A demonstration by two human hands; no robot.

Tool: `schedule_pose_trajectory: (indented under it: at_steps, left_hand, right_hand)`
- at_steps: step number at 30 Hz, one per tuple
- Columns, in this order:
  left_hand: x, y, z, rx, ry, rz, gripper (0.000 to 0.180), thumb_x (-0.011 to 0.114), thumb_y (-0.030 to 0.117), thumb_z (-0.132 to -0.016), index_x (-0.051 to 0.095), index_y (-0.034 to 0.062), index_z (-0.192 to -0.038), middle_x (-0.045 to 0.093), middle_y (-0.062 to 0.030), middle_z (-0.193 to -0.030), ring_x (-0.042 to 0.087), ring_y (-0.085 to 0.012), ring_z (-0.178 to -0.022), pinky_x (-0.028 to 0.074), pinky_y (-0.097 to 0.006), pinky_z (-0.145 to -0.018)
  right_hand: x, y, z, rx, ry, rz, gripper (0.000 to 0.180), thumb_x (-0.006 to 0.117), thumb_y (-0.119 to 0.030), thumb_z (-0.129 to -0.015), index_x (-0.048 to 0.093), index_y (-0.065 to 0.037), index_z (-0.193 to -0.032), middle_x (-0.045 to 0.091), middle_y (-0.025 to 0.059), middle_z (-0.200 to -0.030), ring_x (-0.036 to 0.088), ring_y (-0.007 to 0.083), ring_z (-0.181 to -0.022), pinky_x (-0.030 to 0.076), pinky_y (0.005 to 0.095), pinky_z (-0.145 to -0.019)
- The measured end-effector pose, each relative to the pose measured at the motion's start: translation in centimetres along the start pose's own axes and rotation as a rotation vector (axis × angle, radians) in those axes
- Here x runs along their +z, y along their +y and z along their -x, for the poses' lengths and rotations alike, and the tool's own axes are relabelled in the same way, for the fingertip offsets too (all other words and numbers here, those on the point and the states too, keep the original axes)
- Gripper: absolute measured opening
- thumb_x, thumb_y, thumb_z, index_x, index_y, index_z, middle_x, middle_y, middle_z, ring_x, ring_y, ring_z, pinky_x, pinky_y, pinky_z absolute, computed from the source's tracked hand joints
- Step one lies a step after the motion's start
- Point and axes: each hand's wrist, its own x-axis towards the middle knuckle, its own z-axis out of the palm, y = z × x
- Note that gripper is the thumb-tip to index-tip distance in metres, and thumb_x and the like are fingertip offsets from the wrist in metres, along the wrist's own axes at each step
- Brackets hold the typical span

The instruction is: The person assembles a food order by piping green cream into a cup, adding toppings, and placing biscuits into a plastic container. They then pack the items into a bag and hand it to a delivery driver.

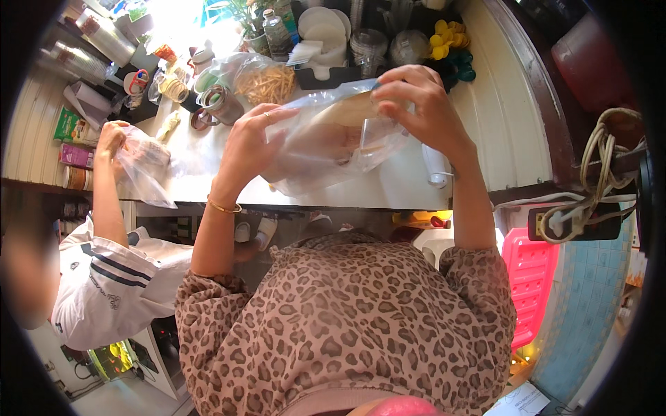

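Note:
A large clear plastic bag (305,156) stretches between my two hands over the white counter. Something flat and tan shows through it, but I cannot make out whether that lies inside or behind. My left hand (251,142), with a ring and a gold bracelet, grips the bag's left edge. At the upper right corner, my right hand (424,104) pinches the rim with bent fingers. Under the bag's right side, a white handheld device (436,166) lies near the counter's front edge.
At the left, a co-worker's hand (111,139) holds another clear bag (144,163). Behind my bag are a bag of thin yellowish sticks (267,84), a metal cup (222,105) and a black organizer (326,78). A power strip with cords (576,222) hangs at the right.

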Motion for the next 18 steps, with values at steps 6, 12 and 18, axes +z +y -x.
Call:
schedule_pose_trajectory:
  at_steps: [6,12,18]
  left_hand:
    - [-0.7,6.2,0.6,-0.107,-0.157,0.029,0.028,0.063,0.018,-0.078,0.065,0.0088,-0.104,0.063,-0.0116,-0.103,0.06,-0.0239,-0.08,0.047,-0.032,-0.073]
    - [0.9,2.8,-10.7,-0.066,-0.259,0.104,0.027,0.063,0.016,-0.079,0.065,0.0099,-0.105,0.059,-0.0175,-0.11,0.055,-0.0322,-0.1,0.043,-0.037,-0.087]
    - [3.7,6.4,-10.7,-0.208,-0.176,0.122,0.027,0.065,0.009,-0.075,0.067,0.0089,-0.102,0.06,-0.017,-0.11,0.053,-0.0293,-0.097,0.041,-0.037,-0.088]
  right_hand:
    - [-4.2,7.0,-0.7,0.678,0.298,-0.368,0.016,0.061,-0.018,-0.084,0.065,-0.003,-0.089,0.066,0.0052,-0.081,0.062,0.014,-0.073,0.049,0.0293,-0.065]
    - [10.6,34.2,-4.5,0.894,-0.065,-0.09,0.043,0.069,-0.028,-0.071,0.062,-0.002,-0.105,0.065,0.0146,-0.094,0.062,0.0302,-0.091,0.05,0.036,-0.079]
    - [12.4,36.8,-7.2,0.825,-0.058,0.119,0.026,0.07,-0.031,-0.071,0.063,-0.012,-0.087,0.064,0.0136,-0.09,0.06,0.0331,-0.089,0.048,0.0413,-0.073]
